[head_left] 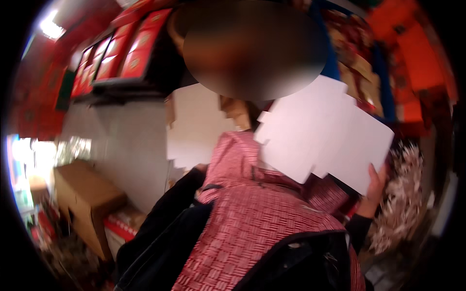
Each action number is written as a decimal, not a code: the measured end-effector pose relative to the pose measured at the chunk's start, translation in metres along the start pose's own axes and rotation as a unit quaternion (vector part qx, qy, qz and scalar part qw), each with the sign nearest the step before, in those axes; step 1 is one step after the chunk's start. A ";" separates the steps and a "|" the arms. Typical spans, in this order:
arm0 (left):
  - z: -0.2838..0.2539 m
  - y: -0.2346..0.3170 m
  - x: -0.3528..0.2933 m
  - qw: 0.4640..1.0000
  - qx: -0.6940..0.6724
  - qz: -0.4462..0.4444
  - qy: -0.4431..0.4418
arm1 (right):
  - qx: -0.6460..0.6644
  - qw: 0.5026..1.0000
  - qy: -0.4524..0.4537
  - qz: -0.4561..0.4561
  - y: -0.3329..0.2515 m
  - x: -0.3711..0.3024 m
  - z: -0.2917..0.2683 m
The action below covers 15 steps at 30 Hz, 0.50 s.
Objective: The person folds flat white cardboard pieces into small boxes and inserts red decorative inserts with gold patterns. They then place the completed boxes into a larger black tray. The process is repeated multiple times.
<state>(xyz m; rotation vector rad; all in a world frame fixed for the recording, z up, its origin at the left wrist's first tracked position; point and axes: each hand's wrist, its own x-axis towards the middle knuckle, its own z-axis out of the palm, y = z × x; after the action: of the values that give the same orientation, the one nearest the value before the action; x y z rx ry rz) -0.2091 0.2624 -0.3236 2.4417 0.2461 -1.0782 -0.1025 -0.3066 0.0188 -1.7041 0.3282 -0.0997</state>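
Observation:
My right hand (376,186) grips the lower right edge of a large white die-cut card sheet (330,126) with stepped, notched edges. Its thumb lies near that edge, and the other fingers are mostly behind the sheet. My left hand (200,167) shows only as a small patch at the end of a dark sleeve, beside my red patterned apron (252,208). Its fingers are hidden. Close to it, a second notched white card sheet (194,126) stands out against brown pieces; whether my left hand touches it is unclear.
Red boxes (138,53) fill a dark rack at upper left. A brown carton (87,194) stands at lower left. On the right are a blue crate (383,82) of red and gold pieces, orange-red boxes (412,53) and pale shreds (400,194). A blurred oval covers the top middle.

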 end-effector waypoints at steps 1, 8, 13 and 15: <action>-0.011 0.003 -0.003 0.995 0.069 0.048 -0.044 | 0.009 0.999 0.017 -0.030 0.000 -0.004 0.006; -0.185 0.188 -0.027 0.874 -0.407 0.247 0.101 | 0.016 0.999 -0.032 -0.038 -0.027 -0.017 0.014; -0.243 0.327 -0.055 0.862 -0.431 0.266 -0.038 | -0.074 0.995 0.019 -0.063 -0.005 -0.012 0.004; -0.240 0.341 -0.059 0.810 -0.470 0.347 -0.050 | -0.115 0.989 0.065 -0.070 0.000 -0.016 0.003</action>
<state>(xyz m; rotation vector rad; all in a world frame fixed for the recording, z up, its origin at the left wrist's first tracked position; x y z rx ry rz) 0.0232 0.0780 -0.0248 1.3637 -0.1370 -0.5256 -0.1167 -0.2992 0.0206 -1.9533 0.3259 -0.2873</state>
